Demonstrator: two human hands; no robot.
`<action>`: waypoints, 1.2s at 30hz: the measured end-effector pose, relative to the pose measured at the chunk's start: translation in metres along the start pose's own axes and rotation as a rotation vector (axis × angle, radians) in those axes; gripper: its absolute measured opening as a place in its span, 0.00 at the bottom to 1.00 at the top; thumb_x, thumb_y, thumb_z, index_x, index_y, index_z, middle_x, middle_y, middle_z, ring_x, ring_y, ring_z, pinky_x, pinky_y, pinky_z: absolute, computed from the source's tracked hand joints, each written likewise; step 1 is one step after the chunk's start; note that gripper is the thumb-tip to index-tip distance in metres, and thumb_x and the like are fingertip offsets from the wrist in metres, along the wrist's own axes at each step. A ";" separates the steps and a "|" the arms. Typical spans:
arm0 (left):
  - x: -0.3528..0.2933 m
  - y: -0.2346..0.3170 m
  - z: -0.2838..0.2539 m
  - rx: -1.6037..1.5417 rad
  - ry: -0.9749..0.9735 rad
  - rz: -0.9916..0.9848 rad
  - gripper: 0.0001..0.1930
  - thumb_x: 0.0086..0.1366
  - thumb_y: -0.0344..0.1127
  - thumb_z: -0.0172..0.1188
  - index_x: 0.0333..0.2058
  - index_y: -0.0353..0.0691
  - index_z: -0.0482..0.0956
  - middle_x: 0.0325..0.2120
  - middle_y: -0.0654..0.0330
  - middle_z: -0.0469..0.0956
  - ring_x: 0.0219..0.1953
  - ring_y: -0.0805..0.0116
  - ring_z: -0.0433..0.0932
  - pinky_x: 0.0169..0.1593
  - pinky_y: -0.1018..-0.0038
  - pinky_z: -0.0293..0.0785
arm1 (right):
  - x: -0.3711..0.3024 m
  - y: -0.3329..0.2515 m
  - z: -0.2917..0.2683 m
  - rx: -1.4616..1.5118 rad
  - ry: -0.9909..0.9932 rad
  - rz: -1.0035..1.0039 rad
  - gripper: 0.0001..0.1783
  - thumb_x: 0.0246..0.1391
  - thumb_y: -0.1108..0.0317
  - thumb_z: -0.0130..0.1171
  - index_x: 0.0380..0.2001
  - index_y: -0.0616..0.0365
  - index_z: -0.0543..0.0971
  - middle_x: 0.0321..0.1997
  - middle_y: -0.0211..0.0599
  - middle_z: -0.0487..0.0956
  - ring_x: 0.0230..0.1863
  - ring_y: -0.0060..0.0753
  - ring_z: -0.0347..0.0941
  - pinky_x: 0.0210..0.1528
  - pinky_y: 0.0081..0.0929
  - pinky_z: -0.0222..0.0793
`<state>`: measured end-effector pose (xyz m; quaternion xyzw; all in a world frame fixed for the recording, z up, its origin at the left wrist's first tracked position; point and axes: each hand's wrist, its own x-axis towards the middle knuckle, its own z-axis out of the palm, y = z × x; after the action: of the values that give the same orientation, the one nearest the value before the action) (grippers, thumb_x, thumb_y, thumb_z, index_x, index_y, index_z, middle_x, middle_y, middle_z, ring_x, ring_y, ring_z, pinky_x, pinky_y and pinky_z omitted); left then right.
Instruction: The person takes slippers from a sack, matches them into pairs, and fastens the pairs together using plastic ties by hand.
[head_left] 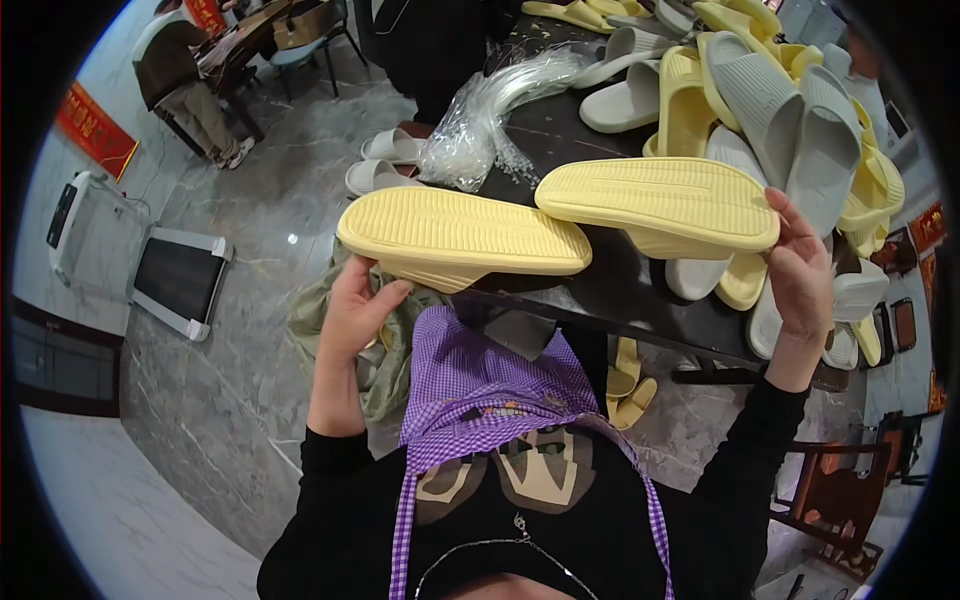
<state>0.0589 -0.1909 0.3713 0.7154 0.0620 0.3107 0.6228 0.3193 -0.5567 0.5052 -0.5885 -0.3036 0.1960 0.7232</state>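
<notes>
Two yellow slippers are held up over the front of a dark table, ridged soles turned toward me. My left hand (358,300) grips the left yellow slipper (455,232) by its left end, the thumb below it. My right hand (800,265) is closed on the right end of the right yellow slipper (665,200). Their inner ends meet in the middle, the right one overlapping slightly above the left. The straps hang underneath and are mostly hidden.
The dark table (545,130) bears a heap of grey slippers (755,100) and yellow ones on its right. A bundle of clear plastic bags (480,125) lies at its left. Below are a green sack (385,385) and yellow slippers (630,395). A person (185,85) stands far left.
</notes>
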 end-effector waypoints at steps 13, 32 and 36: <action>0.103 0.127 0.010 0.249 -0.073 0.108 0.12 0.59 0.32 0.54 0.40 0.30 0.73 0.30 0.64 0.75 0.31 0.79 0.72 0.37 0.82 0.68 | 0.065 -0.055 0.047 -1.243 0.198 -0.843 0.10 0.49 0.78 0.52 0.36 0.58 0.76 0.28 0.34 0.73 0.28 0.21 0.68 0.30 0.19 0.63; 0.193 -0.008 0.139 0.840 -0.502 0.451 0.14 0.53 0.39 0.56 0.32 0.34 0.77 0.30 0.49 0.75 0.38 0.54 0.73 0.41 0.66 0.68 | 0.220 0.104 0.034 -1.483 -0.270 -0.274 0.11 0.45 0.64 0.53 0.29 0.59 0.78 0.29 0.48 0.77 0.34 0.50 0.72 0.39 0.38 0.67; 0.203 0.011 0.110 0.683 -0.285 0.482 0.14 0.53 0.38 0.57 0.34 0.34 0.76 0.36 0.51 0.73 0.44 0.53 0.70 0.47 0.65 0.65 | 0.279 0.090 0.063 -1.414 -0.179 -0.386 0.11 0.44 0.65 0.53 0.30 0.58 0.79 0.31 0.47 0.77 0.37 0.50 0.72 0.41 0.40 0.66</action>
<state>0.2756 -0.1906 0.4523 0.9100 -0.0937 0.3070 0.2626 0.4901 -0.3108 0.4835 -0.8319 -0.5135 -0.1301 0.1654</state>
